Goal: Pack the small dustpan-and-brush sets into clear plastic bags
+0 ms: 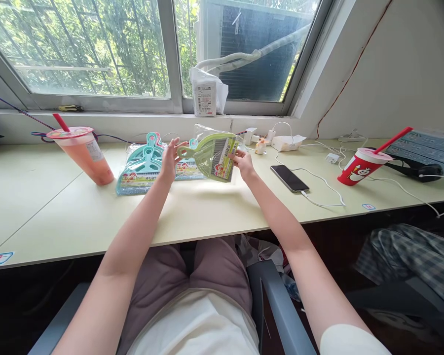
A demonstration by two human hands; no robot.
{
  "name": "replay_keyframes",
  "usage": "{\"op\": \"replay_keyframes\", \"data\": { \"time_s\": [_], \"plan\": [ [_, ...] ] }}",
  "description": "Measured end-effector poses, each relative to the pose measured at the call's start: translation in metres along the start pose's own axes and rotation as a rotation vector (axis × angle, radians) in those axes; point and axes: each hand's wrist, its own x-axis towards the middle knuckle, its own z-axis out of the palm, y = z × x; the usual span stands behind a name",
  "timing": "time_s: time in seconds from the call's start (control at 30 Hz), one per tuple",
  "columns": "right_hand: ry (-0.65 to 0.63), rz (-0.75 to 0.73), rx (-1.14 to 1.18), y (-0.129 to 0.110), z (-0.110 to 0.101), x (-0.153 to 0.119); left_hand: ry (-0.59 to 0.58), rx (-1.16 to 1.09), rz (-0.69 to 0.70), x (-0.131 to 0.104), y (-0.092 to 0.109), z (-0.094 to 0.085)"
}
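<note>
A green mini dustpan and brush set [207, 152] in clear plastic wrap is held up just above the desk. My left hand [169, 160] has its fingers closed at the handle end. On the opposite side, my right hand [243, 162] pinches the wide edge by the printed label. Behind and beside my left hand lie several teal dustpan and brush sets [147, 160], also wrapped in plastic, one with a pink handle loop. Part of that group is hidden by my left hand and the green set.
A tall orange drink cup [83, 155] stands at the left. To the right are a phone [289, 178] on a white cable, a red cup [362, 167] with a straw, and a small figurine [260, 146]. A boxed item [205, 97] sits on the windowsill.
</note>
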Motion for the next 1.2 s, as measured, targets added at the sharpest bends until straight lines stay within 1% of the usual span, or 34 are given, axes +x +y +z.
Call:
{"op": "replay_keyframes", "data": {
  "time_s": [0.07, 0.13, 0.2, 0.33, 0.5, 0.63, 0.7, 0.77, 0.9, 1.0, 1.1, 1.17, 1.2],
  "plan": [
    [-0.03, 0.001, -0.038, -0.003, -0.003, 0.0, -0.064, 0.144, 0.038, -0.002, 0.006, -0.004],
    [-0.07, 0.008, -0.059, -0.005, -0.004, -0.001, -0.127, 0.264, 0.039, -0.004, 0.007, -0.004],
    [-0.099, 0.016, -0.065, -0.007, -0.002, -0.004, -0.145, 0.323, 0.022, -0.004, 0.005, -0.002],
    [-0.094, 0.027, -0.069, -0.01, -0.001, -0.006, -0.111, 0.324, 0.027, -0.004, -0.002, 0.001],
    [-0.083, 0.031, -0.055, -0.011, -0.001, -0.004, -0.066, 0.234, 0.08, -0.003, -0.005, 0.0],
    [-0.017, 0.015, -0.029, -0.012, -0.008, 0.002, -0.01, 0.194, 0.029, -0.002, -0.004, -0.004],
    [0.042, 0.002, -0.007, -0.013, -0.013, 0.006, 0.053, 0.196, 0.011, 0.0, -0.003, -0.009],
    [0.108, 0.001, 0.026, -0.013, -0.02, 0.01, 0.157, 0.194, 0.015, 0.003, -0.002, -0.015],
    [0.229, 0.015, 0.117, -0.008, -0.032, 0.016, 0.475, 0.146, 0.025, 0.014, -0.001, -0.031],
    [0.275, 0.014, 0.142, -0.002, -0.037, 0.019, 0.65, 0.184, 0.04, 0.018, -0.002, -0.044],
    [0.289, 0.019, 0.13, 0.005, -0.039, 0.022, 0.804, 0.35, 0.108, 0.011, 0.004, -0.049],
    [0.302, 0.025, 0.14, 0.007, -0.039, 0.022, 0.897, 0.44, 0.157, 0.001, 0.012, -0.045],
    [0.305, 0.025, 0.146, 0.008, -0.039, 0.023, 0.907, 0.464, 0.174, -0.004, 0.016, -0.042]
  ]
}}
